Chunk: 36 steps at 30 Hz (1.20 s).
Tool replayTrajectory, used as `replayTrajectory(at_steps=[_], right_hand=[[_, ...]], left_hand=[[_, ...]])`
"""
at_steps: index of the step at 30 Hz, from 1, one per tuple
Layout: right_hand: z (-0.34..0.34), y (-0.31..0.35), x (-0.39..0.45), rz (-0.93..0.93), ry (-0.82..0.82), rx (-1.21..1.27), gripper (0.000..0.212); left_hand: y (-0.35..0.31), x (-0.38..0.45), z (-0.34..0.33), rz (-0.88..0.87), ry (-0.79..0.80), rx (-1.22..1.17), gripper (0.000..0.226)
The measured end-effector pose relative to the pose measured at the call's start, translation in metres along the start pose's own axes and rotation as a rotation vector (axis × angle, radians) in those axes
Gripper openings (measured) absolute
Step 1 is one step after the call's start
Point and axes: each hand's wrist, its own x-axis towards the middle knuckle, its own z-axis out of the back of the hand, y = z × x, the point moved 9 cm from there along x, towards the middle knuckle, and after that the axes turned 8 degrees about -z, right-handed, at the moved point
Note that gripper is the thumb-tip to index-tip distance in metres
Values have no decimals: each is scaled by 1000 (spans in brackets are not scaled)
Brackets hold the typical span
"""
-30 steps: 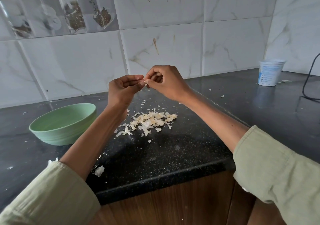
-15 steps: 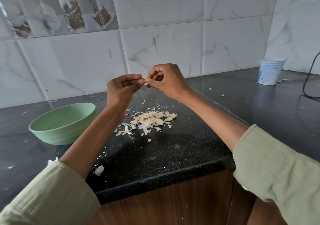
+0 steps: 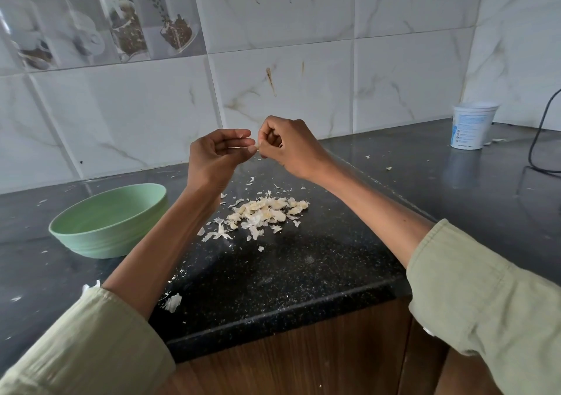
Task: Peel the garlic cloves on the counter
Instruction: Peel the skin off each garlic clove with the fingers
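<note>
Both hands are raised above the dark speckled surface (image 3: 273, 276), directly over a heap of garlic cloves (image 3: 268, 211) mixed with pale papery peels. The left hand (image 3: 214, 157) has its fingers curled, thumb and forefinger pinching a small clove (image 3: 257, 146) at its tip; the right hand (image 3: 291, 145) is curled too and pinches the same clove from the other side, so the two sets of fingertips meet. The clove itself is almost hidden between them. Left of the heap stands a pale green bowl (image 3: 109, 221), partly crossed by the left forearm. A larger scrap of peel (image 3: 173, 303) lies on the near side of the heap, close to the surface's front edge, and small flecks are scattered all round. Far to the right of the heap, against the marbled wall tiles (image 3: 409, 81), stands a white tub (image 3: 472, 125) with a blue printed label whose writing is too small to read. A black cable (image 3: 538, 139) hangs down beyond the tub. Light green sleeves (image 3: 485, 297) cover both upper forearms.
</note>
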Motion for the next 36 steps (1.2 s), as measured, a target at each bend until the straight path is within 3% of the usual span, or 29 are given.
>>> replayTrajectory(at_steps=[9,17,36], right_hand=[[-3,-9,2,-141,93,174,13],[-8,-19,2,-234,123,189,16],[-10,-15,-1,-204,152,132,14]], left_hand=[[-12,1,-3,-83,52,68,39],[-10,2,-5,-92,64,72,31],[15,0,-8,138,60,-102,23]])
